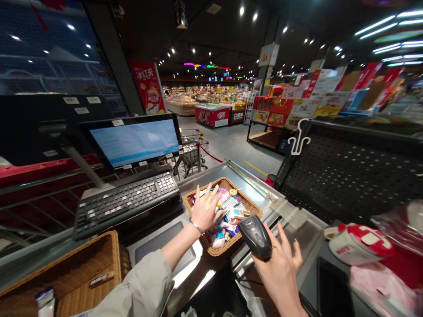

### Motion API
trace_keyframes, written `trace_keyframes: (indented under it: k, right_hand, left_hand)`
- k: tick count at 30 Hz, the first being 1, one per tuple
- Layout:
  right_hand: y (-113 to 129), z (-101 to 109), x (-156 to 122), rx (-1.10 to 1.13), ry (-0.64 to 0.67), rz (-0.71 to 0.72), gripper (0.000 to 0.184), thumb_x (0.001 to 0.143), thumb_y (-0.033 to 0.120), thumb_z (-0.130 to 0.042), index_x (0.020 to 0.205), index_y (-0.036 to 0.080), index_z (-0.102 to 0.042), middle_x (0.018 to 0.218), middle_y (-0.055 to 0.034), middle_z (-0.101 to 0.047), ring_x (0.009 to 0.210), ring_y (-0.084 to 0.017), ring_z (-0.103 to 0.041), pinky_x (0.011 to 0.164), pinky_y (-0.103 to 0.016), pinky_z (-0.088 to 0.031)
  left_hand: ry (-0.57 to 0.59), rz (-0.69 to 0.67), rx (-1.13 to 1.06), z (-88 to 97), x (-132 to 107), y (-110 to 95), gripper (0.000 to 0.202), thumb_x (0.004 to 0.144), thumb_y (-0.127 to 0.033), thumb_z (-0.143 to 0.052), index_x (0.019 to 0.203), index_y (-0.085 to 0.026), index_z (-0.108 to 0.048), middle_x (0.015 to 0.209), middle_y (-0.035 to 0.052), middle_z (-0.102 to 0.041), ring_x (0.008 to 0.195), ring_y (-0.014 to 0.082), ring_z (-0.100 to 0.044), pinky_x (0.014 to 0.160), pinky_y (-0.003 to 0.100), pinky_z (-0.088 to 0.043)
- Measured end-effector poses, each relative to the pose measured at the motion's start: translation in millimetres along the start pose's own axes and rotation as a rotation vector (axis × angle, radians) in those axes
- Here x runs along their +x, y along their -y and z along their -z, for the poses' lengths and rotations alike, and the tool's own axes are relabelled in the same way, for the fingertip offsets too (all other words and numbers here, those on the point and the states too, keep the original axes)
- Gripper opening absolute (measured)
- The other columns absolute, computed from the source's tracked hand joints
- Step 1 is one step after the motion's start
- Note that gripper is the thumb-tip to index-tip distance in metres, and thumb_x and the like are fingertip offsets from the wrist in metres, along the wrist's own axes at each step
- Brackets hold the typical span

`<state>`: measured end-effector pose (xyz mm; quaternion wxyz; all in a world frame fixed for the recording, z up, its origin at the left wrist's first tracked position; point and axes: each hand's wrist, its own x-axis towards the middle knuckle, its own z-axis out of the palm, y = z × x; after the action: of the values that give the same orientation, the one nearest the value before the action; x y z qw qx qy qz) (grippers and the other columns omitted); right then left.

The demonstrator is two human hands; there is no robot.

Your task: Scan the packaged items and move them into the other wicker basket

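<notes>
My left hand (207, 208) reaches over a wicker basket (216, 252) with its fingers spread. Its palm side faces the basket's contents, and I cannot tell whether it touches them. Small packaged goods (231, 211) in bright wrappers fill the basket, with a round yellow piece near the far side. A black barcode scanner (255, 237) is in my right hand (279, 264), beside the basket's near right corner. Its head points toward the basket. Some fingers of that hand stick out loosely, while the handle and part of the grip are hidden.
A keyboard (132, 200) and monitor (135, 140) stand at left. Another wicker basket (66, 264) at lower left holds a few small packets. On the right lie a dark phone (334, 286), a red-and-white pouch (360, 243) and a pink bundle (380, 284), below a black perforated panel (357, 171).
</notes>
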<state>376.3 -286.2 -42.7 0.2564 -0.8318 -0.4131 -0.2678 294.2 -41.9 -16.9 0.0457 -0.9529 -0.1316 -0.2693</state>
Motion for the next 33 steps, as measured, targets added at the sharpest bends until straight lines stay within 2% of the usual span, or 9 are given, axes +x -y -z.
trace_keyframes:
  k: [8, 12, 17, 19, 24, 33]
  right_hand:
    - [24.0, -9.6, 7.8, 0.086, 0.008, 0.099, 0.025, 0.086, 0.039, -0.050, 0.093, 0.023, -0.068, 0.123, -0.0067, -0.066, 0.133, -0.036, -0.041, 0.108, -0.064, -0.017]
    - [43.8, -20.2, 13.0, 0.146, 0.006, 0.177, 0.029, 0.087, 0.046, -0.051, 0.085, 0.022, -0.067, 0.120, -0.0080, -0.067, 0.132, -0.036, -0.042, 0.108, -0.062, -0.018]
    - [69.9, -41.2, 16.8, 0.215, -0.025, 0.314, 0.039, 0.084, 0.057, -0.052, 0.094, 0.022, -0.067, 0.115, -0.0098, -0.069, 0.129, -0.036, -0.045, 0.106, -0.061, -0.019]
    - [82.2, -48.6, 17.3, 0.247, -0.013, 0.366, 0.039, 0.084, 0.054, -0.053, 0.100, 0.021, -0.067, 0.113, -0.0098, -0.070, 0.129, -0.036, -0.045, 0.106, -0.061, -0.018]
    - [122.7, -55.4, 15.6, 0.338, 0.075, 0.472, 0.025, 0.083, 0.042, -0.053, 0.088, 0.023, -0.068, 0.118, -0.0070, -0.068, 0.132, -0.036, -0.041, 0.108, -0.061, -0.016]
    - [188.8, -59.9, 2.2, 0.463, 0.223, 0.573, 0.027, 0.081, 0.036, -0.053, 0.099, 0.023, -0.067, 0.123, -0.0069, -0.066, 0.137, -0.034, -0.036, 0.108, -0.062, -0.017]
  left_hand:
    - [-0.007, 0.099, 0.017, 25.1, -31.4, 21.7, 0.048, 0.091, -0.044, -0.050, 0.134, -0.021, -0.051, 0.149, 0.0117, -0.044, 0.144, 0.0325, -0.026, 0.116, 0.069, -0.006]
    - [-0.007, 0.187, 0.044, 45.2, -59.2, 36.9, 0.049, 0.092, -0.045, -0.049, 0.132, -0.019, -0.052, 0.149, 0.0120, -0.043, 0.145, 0.0317, -0.025, 0.117, 0.065, -0.013]
    - [-0.036, 0.336, 0.097, 75.3, -110.9, 51.0, 0.048, 0.091, -0.043, -0.052, 0.131, -0.017, -0.053, 0.148, 0.0135, -0.045, 0.145, 0.0310, -0.025, 0.117, 0.063, -0.017]
    - [-0.042, 0.395, 0.110, 87.1, -134.1, 54.2, 0.047, 0.091, -0.042, -0.053, 0.131, -0.017, -0.054, 0.147, 0.0140, -0.045, 0.145, 0.0309, -0.026, 0.117, 0.063, -0.017]
    - [-0.029, 0.539, 0.155, 113.1, -191.6, 61.9, 0.047, 0.092, -0.042, -0.052, 0.132, -0.018, -0.052, 0.149, 0.0132, -0.043, 0.145, 0.0299, -0.024, 0.117, 0.063, -0.015]
    - [0.057, 0.756, 0.295, 150.4, -292.8, 81.2, 0.047, 0.092, -0.041, -0.052, 0.133, -0.018, -0.051, 0.150, 0.0130, -0.042, 0.145, 0.0310, -0.026, 0.117, 0.063, -0.017]
